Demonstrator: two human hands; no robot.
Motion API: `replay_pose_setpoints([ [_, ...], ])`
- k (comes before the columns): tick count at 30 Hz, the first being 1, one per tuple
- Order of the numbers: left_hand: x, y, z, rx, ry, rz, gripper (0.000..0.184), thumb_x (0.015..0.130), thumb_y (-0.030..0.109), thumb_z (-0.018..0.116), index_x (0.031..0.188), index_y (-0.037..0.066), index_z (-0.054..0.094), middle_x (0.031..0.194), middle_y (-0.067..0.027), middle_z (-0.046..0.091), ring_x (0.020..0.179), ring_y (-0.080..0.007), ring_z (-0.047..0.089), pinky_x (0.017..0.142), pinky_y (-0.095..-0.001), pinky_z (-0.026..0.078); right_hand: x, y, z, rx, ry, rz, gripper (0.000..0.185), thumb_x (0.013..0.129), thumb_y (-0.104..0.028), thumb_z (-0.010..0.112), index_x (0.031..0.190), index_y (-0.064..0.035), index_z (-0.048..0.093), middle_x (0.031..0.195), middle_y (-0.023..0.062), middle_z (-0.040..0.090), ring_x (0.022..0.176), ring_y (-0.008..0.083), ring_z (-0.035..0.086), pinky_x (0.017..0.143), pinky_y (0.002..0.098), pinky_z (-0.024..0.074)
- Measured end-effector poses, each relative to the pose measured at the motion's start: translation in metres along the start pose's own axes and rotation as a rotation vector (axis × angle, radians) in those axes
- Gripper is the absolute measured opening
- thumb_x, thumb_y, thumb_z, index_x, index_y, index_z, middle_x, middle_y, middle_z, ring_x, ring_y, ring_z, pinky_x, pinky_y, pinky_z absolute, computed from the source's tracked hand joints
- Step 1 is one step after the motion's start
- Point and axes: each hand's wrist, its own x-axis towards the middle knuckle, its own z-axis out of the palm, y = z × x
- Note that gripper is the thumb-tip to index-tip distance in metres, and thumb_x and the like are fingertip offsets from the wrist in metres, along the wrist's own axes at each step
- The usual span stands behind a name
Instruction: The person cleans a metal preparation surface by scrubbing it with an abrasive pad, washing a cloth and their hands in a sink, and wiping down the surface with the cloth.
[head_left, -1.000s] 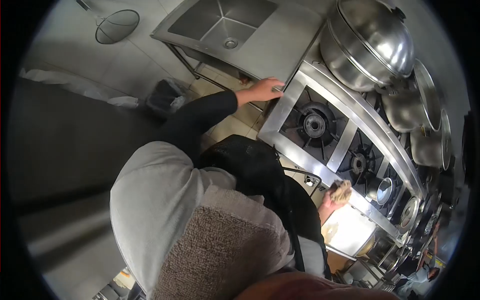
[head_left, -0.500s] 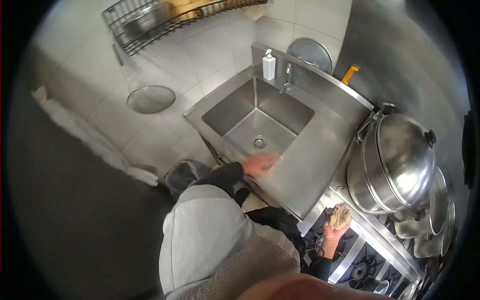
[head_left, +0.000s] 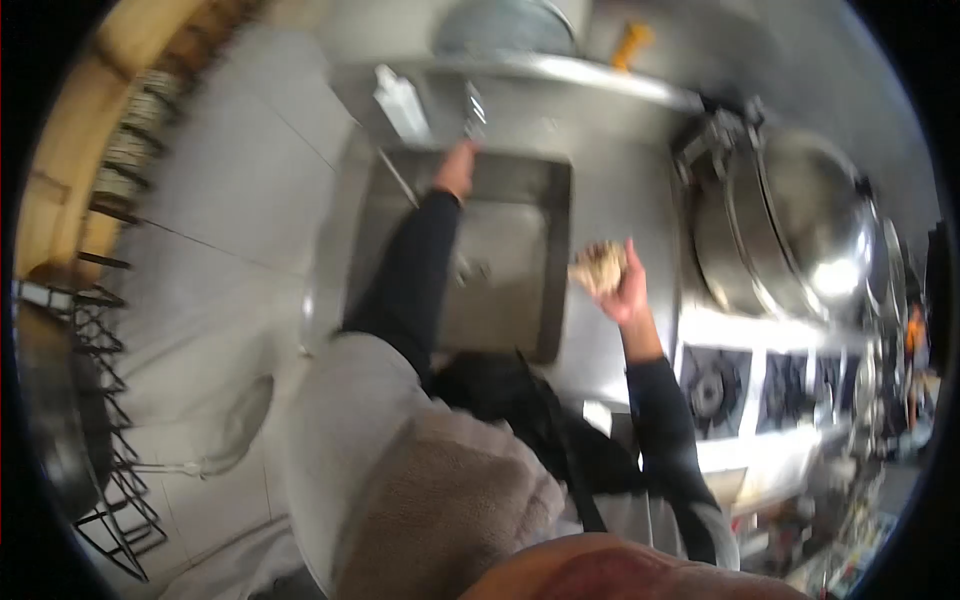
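My left hand (head_left: 457,170) reaches over the far edge of the steel sink (head_left: 505,255), at the base of the faucet (head_left: 474,112); motion blurs its fingers. A crumpled beige-brown cloth-like lump (head_left: 601,267) rests in my right hand (head_left: 628,292), its fingers curled round it, above the counter at the sink's right edge. To the left of the faucet is a white pump bottle (head_left: 402,104), apart from my left hand.
On the right a large lidded steel pot (head_left: 790,225) stands beyond the stove burners (head_left: 715,392). A round lid (head_left: 505,28) and an orange-handled object (head_left: 632,45) are at the back. A strainer (head_left: 245,425) and a wire rack (head_left: 110,400) hang at the left.
The view has turned to face the sink. My left hand has moved from the near counter edge to the faucet. My right hand has come from over the stove to beside the sink, still holding the lump.
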Motion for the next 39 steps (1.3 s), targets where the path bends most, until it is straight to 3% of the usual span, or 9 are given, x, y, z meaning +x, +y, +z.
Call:
replay_pose_setpoints([
  [3, 0.059, 0.009, 0.014, -1.304, 0.062, -0.643, 0.036, 0.101, 0.037, 0.048, 0.120, 0.007, 0.055, 0.102, -0.0154, 0.070, 0.083, -0.0230, 0.069, 0.067, -0.0370, 0.056, 0.083, 0.024, 0.041, -0.092, -0.214, 0.068, 0.055, 0.101, -0.053, 0.046, 0.122, -0.0034, 0.057, 0.114, 0.0153, 0.064, 0.106, 0.0338, 0.064, 0.094, 0.0518, 0.0546],
  [10, 0.071, 0.095, -0.024, -1.149, 0.277, -0.529, 0.074, 0.098, 0.064, 0.042, 0.148, 0.009, 0.041, 0.126, -0.0103, 0.065, 0.110, -0.0215, 0.058, 0.096, -0.0380, 0.041, 0.278, 0.068, 0.112, -0.862, -0.339, -0.048, 0.039, 0.101, -0.022, 0.052, 0.138, -0.0083, 0.052, 0.111, 0.0072, 0.065, 0.096, 0.0254, 0.067, 0.081, 0.0438, 0.0594],
  [13, 0.073, 0.126, -0.068, -1.268, 0.087, -0.505, 0.067, 0.099, 0.065, 0.037, 0.127, 0.007, 0.055, 0.103, -0.0120, 0.069, 0.096, -0.0242, 0.064, 0.086, -0.0356, 0.049, 0.358, 0.077, 0.128, -2.034, -0.586, -1.273, 0.049, 0.096, -0.020, 0.057, 0.143, -0.0093, 0.047, 0.132, 0.0100, 0.057, 0.122, 0.0284, 0.055, 0.104, 0.0407, 0.0461],
  [15, 0.090, 0.088, -0.064, -1.291, -0.074, -0.382, 0.063, 0.100, 0.065, 0.035, 0.113, 0.008, 0.059, 0.091, -0.0134, 0.068, 0.087, -0.0285, 0.066, 0.080, -0.0446, 0.053, 0.388, 0.071, 0.142, -2.023, -0.767, -1.423, 0.061, 0.091, -0.026, 0.065, 0.145, -0.0085, 0.044, 0.139, 0.0132, 0.052, 0.130, 0.0318, 0.049, 0.108, 0.0395, 0.0424],
  [18, 0.051, 0.136, -0.075, -0.516, 0.356, -0.505, 0.054, 0.100, 0.050, 0.044, 0.126, 0.004, 0.057, 0.123, -0.0138, 0.063, 0.125, -0.0289, 0.051, 0.104, -0.0486, 0.039, 0.339, 0.068, 0.174, -2.225, -0.476, -1.095, 0.036, 0.089, -0.036, 0.065, 0.114, -0.0112, 0.062, 0.111, 0.0147, 0.065, 0.101, 0.0327, 0.062, 0.084, 0.0440, 0.0502],
  [22, 0.011, 0.141, -0.051, -0.971, 0.398, -1.248, 0.046, 0.098, 0.043, 0.049, 0.123, 0.006, 0.058, 0.125, -0.0122, 0.061, 0.118, -0.0298, 0.058, 0.098, -0.0542, 0.045, 0.300, 0.066, 0.194, -2.446, -0.341, -0.861, 0.038, 0.092, -0.041, 0.055, 0.110, -0.0104, 0.067, 0.100, 0.0180, 0.071, 0.088, 0.0386, 0.069, 0.079, 0.0463, 0.0546],
  [27, 0.058, 0.017, 0.022, -0.865, 0.083, -0.755, 0.048, 0.103, 0.042, 0.043, 0.128, 0.004, 0.058, 0.120, -0.0139, 0.065, 0.115, -0.0304, 0.061, 0.099, -0.0505, 0.046, 0.272, 0.052, 0.137, -1.376, 0.057, -0.560, 0.035, 0.085, -0.026, 0.062, 0.114, -0.0084, 0.067, 0.097, 0.0167, 0.072, 0.091, 0.0328, 0.069, 0.084, 0.0392, 0.0527],
  [32, 0.093, 0.022, 0.018, 0.303, -0.404, -0.395, 0.053, 0.101, 0.047, 0.050, 0.127, 0.003, 0.063, 0.127, -0.0172, 0.064, 0.117, -0.0308, 0.059, 0.098, -0.0438, 0.048, 0.239, 0.026, 0.076, -1.651, 0.162, -0.712, 0.042, 0.084, -0.010, 0.068, 0.125, -0.0017, 0.060, 0.105, 0.0159, 0.070, 0.092, 0.0248, 0.068, 0.082, 0.0376, 0.0521],
  [39, 0.069, 0.060, -0.019, 0.429, -0.278, 0.132, 0.036, 0.097, 0.037, 0.055, 0.115, 0.010, 0.071, 0.121, -0.0154, 0.068, 0.112, -0.0320, 0.064, 0.092, -0.0393, 0.050, 0.279, 0.031, 0.090, -1.848, -0.042, -0.704, 0.041, 0.079, -0.023, 0.072, 0.114, -0.0031, 0.068, 0.103, 0.0196, 0.072, 0.099, 0.0368, 0.068, 0.088, 0.0438, 0.0532],
])
